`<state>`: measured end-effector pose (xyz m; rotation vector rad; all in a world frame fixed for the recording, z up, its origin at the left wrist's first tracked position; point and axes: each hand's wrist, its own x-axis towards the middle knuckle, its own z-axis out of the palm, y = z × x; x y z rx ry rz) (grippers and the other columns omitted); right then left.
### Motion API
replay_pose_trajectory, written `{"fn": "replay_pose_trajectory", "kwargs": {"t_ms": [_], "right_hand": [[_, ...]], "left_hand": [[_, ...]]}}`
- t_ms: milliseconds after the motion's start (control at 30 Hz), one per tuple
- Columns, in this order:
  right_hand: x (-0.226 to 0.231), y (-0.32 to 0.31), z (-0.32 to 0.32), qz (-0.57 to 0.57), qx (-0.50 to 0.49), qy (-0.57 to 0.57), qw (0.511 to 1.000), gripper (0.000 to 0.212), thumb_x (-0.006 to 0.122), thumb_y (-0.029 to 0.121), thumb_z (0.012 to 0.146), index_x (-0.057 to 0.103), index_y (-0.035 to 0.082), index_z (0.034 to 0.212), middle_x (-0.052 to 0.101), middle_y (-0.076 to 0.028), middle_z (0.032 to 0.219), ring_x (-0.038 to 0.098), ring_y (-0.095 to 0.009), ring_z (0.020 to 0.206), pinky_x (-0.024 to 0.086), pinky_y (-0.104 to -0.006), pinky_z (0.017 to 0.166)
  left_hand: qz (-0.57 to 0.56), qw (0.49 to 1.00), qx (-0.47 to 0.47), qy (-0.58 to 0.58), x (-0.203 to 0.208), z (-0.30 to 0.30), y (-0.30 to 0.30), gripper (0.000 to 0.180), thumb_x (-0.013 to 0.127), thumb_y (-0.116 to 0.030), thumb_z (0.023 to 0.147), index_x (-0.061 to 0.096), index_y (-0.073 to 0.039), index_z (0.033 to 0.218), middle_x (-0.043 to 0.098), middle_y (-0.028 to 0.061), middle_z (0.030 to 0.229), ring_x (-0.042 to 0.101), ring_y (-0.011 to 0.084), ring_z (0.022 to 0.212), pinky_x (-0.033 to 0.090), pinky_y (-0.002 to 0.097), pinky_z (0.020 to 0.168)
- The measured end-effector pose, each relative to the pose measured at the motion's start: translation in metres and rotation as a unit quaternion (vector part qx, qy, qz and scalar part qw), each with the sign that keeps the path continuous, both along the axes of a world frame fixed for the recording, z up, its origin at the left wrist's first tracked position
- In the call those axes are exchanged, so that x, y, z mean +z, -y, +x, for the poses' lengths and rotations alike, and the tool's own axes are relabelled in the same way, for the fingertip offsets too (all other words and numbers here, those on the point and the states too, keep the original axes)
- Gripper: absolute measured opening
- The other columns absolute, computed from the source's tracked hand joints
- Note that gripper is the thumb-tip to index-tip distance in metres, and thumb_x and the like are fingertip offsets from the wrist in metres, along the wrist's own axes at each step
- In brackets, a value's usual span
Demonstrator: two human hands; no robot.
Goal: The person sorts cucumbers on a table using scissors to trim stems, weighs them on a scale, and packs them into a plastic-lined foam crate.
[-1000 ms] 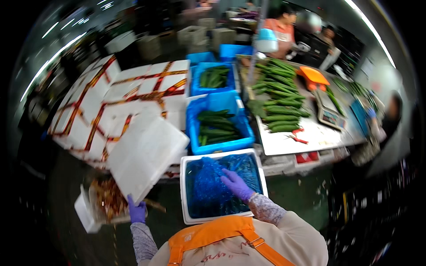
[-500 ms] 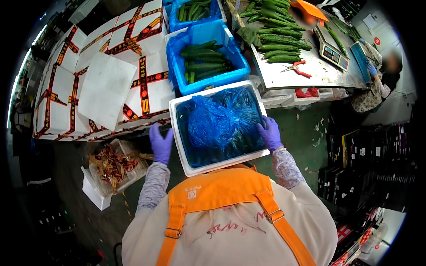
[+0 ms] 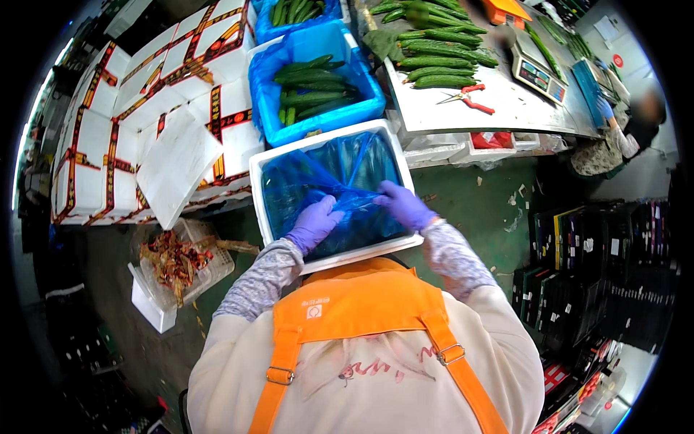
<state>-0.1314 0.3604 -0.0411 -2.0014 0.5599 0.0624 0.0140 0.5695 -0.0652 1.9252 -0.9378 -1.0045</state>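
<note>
Purple gloves cover the left hand [image 3: 315, 224] and right hand [image 3: 405, 206], above grey-speckled sleeves [image 3: 264, 278]. A cream top [image 3: 376, 376] with faint reddish markings lies under an orange apron [image 3: 354, 304], whose straps carry metal buckles [image 3: 450, 354].

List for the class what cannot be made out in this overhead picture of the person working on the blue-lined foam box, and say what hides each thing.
- Head view: contents of the white foam box, covered by the blue plastic liner.
- Head view: fingertips of the left hand and right hand, buried in liner folds.
- Head view: top blue crate, cut off by the upper edge.
- Head view: scale display, too small.
</note>
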Motion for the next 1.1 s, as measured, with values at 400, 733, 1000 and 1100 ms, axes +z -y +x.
{"fn": "replay_pose_trajectory", "kwargs": {"t_ms": [400,733,1000,1100], "right_hand": [[-0.071,0.147,-0.17,0.29,-0.372,-0.024,0.881,0.043,0.05,0.046,0.096,0.061,0.007,0.083,0.059,-0.004,0.073,0.054,-0.014,0.068,0.043,-0.0292,0.066],[0.05,-0.015,-0.042,-0.228,0.085,0.216,0.946,0.028,0.071,0.025,0.079,0.067,0.008,0.102,0.066,-0.011,0.091,0.061,-0.03,0.089,0.047,-0.0401,0.08],[-0.042,-0.072,-0.11,-0.107,0.314,-0.072,0.94,0.022,0.056,0.028,0.087,0.066,0.013,0.099,0.067,-0.014,0.087,0.065,-0.034,0.084,0.05,-0.0454,0.076],[-0.093,-0.03,-0.21,-0.088,0.344,-0.228,0.907,0.03,0.054,0.034,0.086,0.069,0.013,0.101,0.068,-0.017,0.093,0.065,-0.035,0.086,0.051,-0.0451,0.078]], "left_hand": [[0.225,0.887,0.32,-0.244,0.096,0.094,-0.167,0.045,0.062,-0.051,0.083,0.067,-0.007,0.089,0.065,0.0077,0.082,0.064,0.0174,0.069,0.051,0.0338,0.059],[0.087,0.915,0.231,0.319,0.024,0.053,-0.155,0.098,0.075,-0.061,0.065,0.046,0.005,0.13,0.04,0.0266,0.14,0.039,0.0392,0.13,0.034,0.0433,0.105],[0.105,0.951,0.245,-0.155,-0.014,0.002,-0.164,0.026,0.068,-0.026,0.083,0.058,-0.005,0.095,0.06,0.0037,0.081,0.057,0.0113,0.079,0.049,0.0269,0.073],[0.07,0.876,0.287,-0.38,0.031,-0.014,-0.18,0.034,0.067,-0.029,0.084,0.06,-0.003,0.104,0.063,0.0027,0.091,0.058,0.0117,0.084,0.049,0.0278,0.076]]}}
